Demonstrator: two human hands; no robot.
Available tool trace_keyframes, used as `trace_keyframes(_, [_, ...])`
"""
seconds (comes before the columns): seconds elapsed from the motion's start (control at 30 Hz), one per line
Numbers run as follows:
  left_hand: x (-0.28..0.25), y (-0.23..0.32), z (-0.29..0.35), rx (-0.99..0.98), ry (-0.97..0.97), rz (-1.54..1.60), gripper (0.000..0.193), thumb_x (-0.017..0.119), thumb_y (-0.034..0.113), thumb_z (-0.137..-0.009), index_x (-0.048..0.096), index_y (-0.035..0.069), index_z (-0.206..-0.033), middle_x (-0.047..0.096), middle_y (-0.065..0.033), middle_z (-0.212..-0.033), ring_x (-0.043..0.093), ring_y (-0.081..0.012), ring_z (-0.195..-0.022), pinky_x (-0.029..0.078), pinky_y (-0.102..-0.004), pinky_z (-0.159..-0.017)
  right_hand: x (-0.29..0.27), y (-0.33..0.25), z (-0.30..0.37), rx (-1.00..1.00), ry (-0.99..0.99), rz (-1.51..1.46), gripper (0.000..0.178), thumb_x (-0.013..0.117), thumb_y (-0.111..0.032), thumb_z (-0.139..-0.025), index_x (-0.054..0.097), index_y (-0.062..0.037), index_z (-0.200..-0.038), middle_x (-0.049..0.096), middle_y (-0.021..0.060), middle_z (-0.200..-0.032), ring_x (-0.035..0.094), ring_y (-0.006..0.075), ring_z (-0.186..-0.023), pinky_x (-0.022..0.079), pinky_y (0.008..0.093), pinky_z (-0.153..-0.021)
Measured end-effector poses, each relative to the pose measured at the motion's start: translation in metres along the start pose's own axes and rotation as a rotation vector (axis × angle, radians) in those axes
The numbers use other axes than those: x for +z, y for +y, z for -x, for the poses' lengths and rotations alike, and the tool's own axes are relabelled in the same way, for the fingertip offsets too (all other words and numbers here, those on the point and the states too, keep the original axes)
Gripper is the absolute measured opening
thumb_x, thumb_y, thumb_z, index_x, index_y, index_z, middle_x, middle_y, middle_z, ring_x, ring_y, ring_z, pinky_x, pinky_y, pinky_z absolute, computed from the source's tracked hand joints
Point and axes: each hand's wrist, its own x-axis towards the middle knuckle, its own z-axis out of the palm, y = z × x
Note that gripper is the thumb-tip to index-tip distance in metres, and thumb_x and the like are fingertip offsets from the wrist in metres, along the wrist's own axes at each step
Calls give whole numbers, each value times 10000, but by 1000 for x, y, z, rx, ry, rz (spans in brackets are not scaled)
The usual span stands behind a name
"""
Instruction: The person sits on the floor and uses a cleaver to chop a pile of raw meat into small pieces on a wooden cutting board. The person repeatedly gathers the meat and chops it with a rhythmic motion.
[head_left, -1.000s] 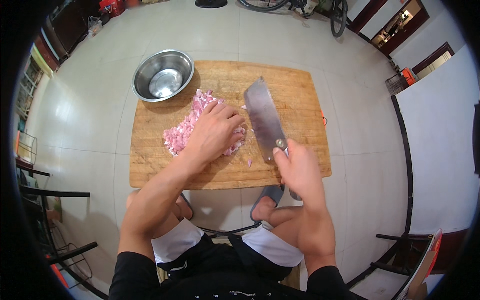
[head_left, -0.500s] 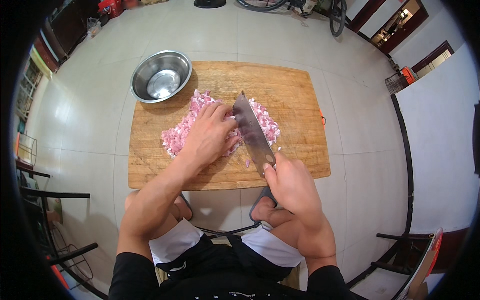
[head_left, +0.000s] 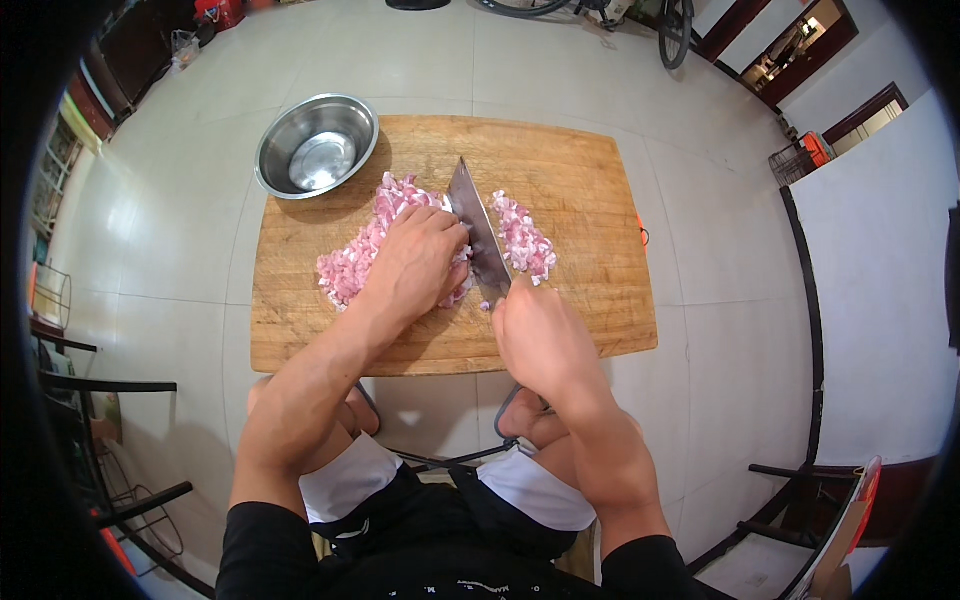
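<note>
Pink-and-white diced raw meat (head_left: 350, 268) lies heaped on a wooden cutting board (head_left: 602, 270). My left hand (head_left: 415, 258) rests on this heap, its fingers curled down over the meat beside the blade and hiding part of it. In my right hand (head_left: 545, 338) is the handle of a broad cleaver (head_left: 480, 232), mostly covered by my grip. The blade stands edge-down close to my left fingertips, its tip pointing away from me. To its right sits a smaller separate heap of cut meat (head_left: 524, 240). A small scrap lies near the blade's heel.
A steel bowl (head_left: 352, 128) with no food visible inside overlaps the board's far left corner. Black-framed chairs (head_left: 110, 386) stand at the left edge. A white wall (head_left: 880, 270) rises on the right. A bicycle wheel (head_left: 676, 32) shows at the back on the tiled floor.
The cleaver and my right hand have shifted left and away from me, toward my left fingers. A wider strip of bare board now separates the blade from the right heap.
</note>
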Motion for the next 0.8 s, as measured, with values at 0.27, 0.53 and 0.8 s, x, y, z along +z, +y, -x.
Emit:
trace_keyframes(0.27, [-2, 0, 0, 49, 18, 30, 228, 840, 138, -810, 743, 40, -992, 739, -153, -1088, 692, -370, -1121, 524, -490, -1061, 11, 7, -40, -59, 126, -58, 286, 636, -155, -1033, 696, 124, -1043, 764, 366, -951, 785, 513, -948, 635, 576, -850])
trace_keyframes(0.53, [-4, -2, -1, 74, -13, 17, 186, 840, 147, -827, 750, 48, -956, 746, -140, -1067, 696, -351, -1096, 529, -476, -1029, -1, 65, -72, 127, -122, -612, 314, 583, -201, -1045, 680, 94, -999, 725, 188, -744, 727, 259, -551, 579, 435, -571])
trace_keyframes(0.8, [-6, 6, -1, 10, 86, -31, 636, 845, 257, -876, 656, 57, -1449, 644, -252, -1422, 617, -445, -1326, 476, -531, -1184, -20, 75, -42, 164, 2, -868, 225, 640, -201, -1077, 643, 18, -1025, 635, 38, -734, 610, 141, -508, 474, 328, -503])
